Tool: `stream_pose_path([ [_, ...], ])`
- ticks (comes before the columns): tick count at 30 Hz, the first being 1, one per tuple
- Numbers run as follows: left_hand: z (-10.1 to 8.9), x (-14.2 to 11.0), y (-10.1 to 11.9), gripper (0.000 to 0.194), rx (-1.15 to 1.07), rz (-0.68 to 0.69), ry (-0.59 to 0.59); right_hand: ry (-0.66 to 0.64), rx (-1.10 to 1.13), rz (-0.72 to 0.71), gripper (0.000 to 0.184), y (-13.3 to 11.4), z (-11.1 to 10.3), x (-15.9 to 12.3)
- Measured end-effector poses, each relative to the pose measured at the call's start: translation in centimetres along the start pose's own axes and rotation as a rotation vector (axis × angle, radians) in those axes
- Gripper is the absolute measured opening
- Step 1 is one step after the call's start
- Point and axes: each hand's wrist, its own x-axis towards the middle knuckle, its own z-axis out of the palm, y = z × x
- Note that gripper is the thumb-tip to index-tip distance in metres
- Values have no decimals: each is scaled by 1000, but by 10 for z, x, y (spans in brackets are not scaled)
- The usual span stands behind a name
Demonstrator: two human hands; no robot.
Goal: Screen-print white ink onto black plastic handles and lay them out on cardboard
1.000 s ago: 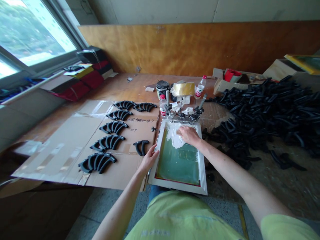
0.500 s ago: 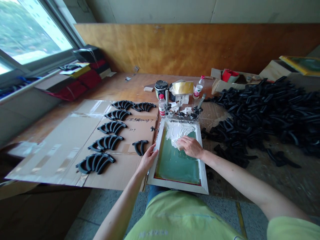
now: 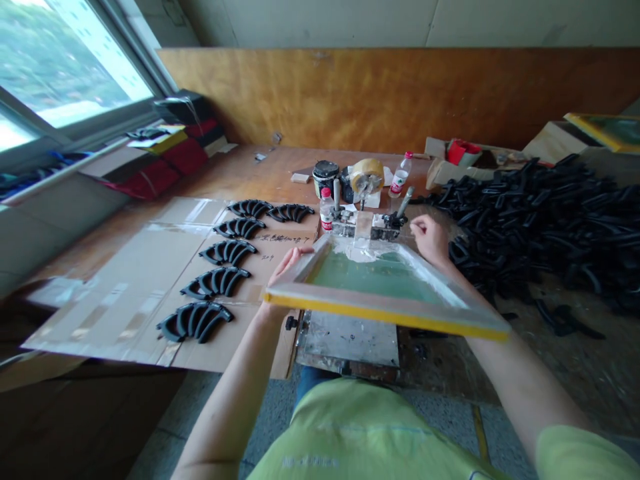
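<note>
wooden surface (image 3: 245,167) spreads across the middle of the frame, with a bright window at upper left. at centre, the left hand (image 3: 289,261) lies along the screen's left edge, fingers stretched out; whether it grips i cannot tell. the right hand (image 3: 429,235) is raised just beyond the screen's right edge, fingers curled in, nothing visible in them.

what could go wrong, as i judge it: the screen (image 3: 370,305) leans with its near edge up, so if the left hand slipped, that edge could drop onto the plate (image 3: 350,333) below or onto the right forearm it overlaps. white paste (image 3: 357,252) lies at the mesh's far end and could creep down the slope or smear on a wrist. the block (image 3: 363,227) stands near the clamp (image 3: 387,232) and might topple if the screen were jolted.

so the screen sits between the hands, its near edge reaching past both toward the bottom of the frame. outward from it, black parts (image 3: 213,311) lie in fans on the cardboard (image 3: 125,287) at left; a black pile (image 3: 550,240) fills the right; bottles (image 3: 327,212), tub (image 3: 325,177) and tape (image 3: 367,172) stand beyond the clamp.
</note>
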Motion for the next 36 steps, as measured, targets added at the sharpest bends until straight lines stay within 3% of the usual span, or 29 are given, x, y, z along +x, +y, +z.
stream_pose_path([
  [2,14,15,13,42,-85,82,24,-40,2,90,21,21,6,-25],
  [3,20,21,16,43,-110,78,29,-95,11,59,21,27,13,-41],
  [6,32,29,8,45,-182,30,138,-292,44,-226,25,25,43,-85],
  [8,36,20,-15,47,-220,-42,188,-359,27,-372,23,10,56,-106],
  [9,39,11,-30,49,-213,-135,160,-353,17,-389,19,1,59,-114],
  [13,52,-36,-92,56,-169,-596,-112,-264,60,-385,13,-49,56,-146],
  [16,58,-58,-115,48,-254,-618,-40,-332,108,-521,16,-79,51,-171],
  [19,47,-59,-120,46,-174,-578,56,-377,191,-536,18,-77,46,-181],
  [21,34,-55,-120,52,-36,-554,67,-367,256,-475,18,-53,40,-174],
  [24,15,-49,-126,54,196,-519,71,-315,276,-269,16,6,29,-145],
  [27,7,-47,-140,55,377,-498,1,-254,172,11,19,67,19,-107],
  [29,8,-48,-152,55,460,-487,-61,-231,112,120,22,100,20,-80],
  [33,13,-52,-168,53,622,-491,-125,-245,79,184,23,139,42,-21],
  [36,18,-53,-165,50,865,-463,-52,-276,36,233,23,149,74,27],
])
